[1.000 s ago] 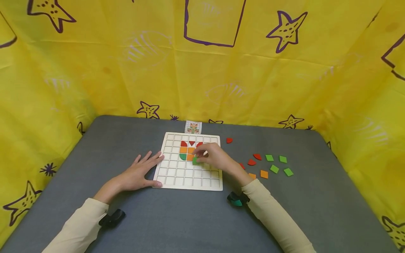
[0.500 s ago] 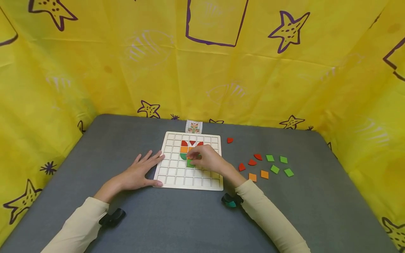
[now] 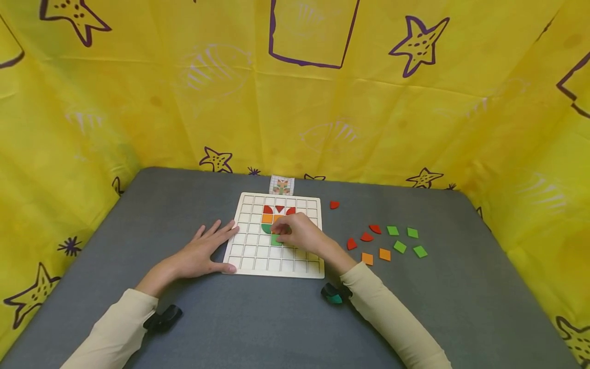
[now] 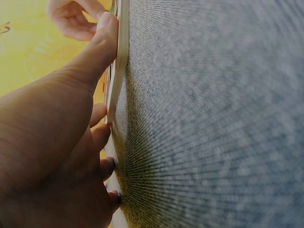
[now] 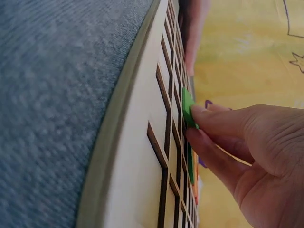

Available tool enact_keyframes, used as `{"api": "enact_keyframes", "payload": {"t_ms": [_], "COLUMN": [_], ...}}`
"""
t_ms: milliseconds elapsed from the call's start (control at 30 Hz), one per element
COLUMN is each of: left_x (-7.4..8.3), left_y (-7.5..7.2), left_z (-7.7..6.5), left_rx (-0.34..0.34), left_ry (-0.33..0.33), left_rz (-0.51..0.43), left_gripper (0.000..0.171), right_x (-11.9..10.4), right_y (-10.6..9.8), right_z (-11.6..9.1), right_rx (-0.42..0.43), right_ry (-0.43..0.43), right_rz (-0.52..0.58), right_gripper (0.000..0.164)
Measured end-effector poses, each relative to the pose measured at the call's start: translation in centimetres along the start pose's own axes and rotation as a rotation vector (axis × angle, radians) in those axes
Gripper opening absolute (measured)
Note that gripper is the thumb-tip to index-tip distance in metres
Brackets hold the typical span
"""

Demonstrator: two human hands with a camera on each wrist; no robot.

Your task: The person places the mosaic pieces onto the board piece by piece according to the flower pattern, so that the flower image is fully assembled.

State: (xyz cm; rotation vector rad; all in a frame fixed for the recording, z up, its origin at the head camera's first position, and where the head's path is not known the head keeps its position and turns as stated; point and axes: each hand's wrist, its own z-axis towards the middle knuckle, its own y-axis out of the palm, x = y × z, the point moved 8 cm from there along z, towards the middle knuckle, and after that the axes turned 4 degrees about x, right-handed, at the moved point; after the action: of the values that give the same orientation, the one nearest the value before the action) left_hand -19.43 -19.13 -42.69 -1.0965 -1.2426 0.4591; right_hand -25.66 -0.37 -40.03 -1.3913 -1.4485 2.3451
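My right hand (image 3: 301, 233) pinches a green square tile (image 3: 276, 240) over the white gridded board (image 3: 258, 262), just below the coloured pieces set in it. In the right wrist view, the thumb and a finger are at the green tile (image 5: 187, 105), whose edge stands up a little from the grid. Red, orange and dark green pieces (image 3: 267, 228) sit in the upper cells, partly hidden by this hand. My left hand (image 3: 195, 256) lies spread at the board's left edge, thumb on its lower corner and fingertips along its side.
A small picture card (image 3: 281, 185) lies behind the board. Right of the board are several red pieces (image 3: 366, 237), several green square tiles (image 3: 400, 247) and orange square tiles (image 3: 384, 254). A teal piece (image 3: 335, 299) shows by the right wrist strap. Yellow cloth (image 3: 295, 113) hangs behind the table.
My right hand has moved slightly left and toward me with the green tile, down to a cell below the orange pieces, then nearly stopped. The left hand has stayed put.
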Motion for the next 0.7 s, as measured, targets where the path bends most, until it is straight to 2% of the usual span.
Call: {"api": "enact_keyframes", "payload": {"t_ms": [467,700], "left_x": [-0.1,-0.2], "left_y": [0.2,0.2], "left_z": [0.1,0.1], "left_rx": [0.000,0.005], "left_ry": [0.002,0.008], "left_rz": [-0.003,0.004], "left_gripper": [0.101,0.102], "right_x": [0.0,0.8], "right_y": [0.1,-1.5], "right_z": [-0.2,-0.7], "right_rx": [0.000,0.028], "right_ry": [-0.025,-0.022], "right_rz": [-0.020,-0.040], "right_gripper": [0.018,0.018]}}
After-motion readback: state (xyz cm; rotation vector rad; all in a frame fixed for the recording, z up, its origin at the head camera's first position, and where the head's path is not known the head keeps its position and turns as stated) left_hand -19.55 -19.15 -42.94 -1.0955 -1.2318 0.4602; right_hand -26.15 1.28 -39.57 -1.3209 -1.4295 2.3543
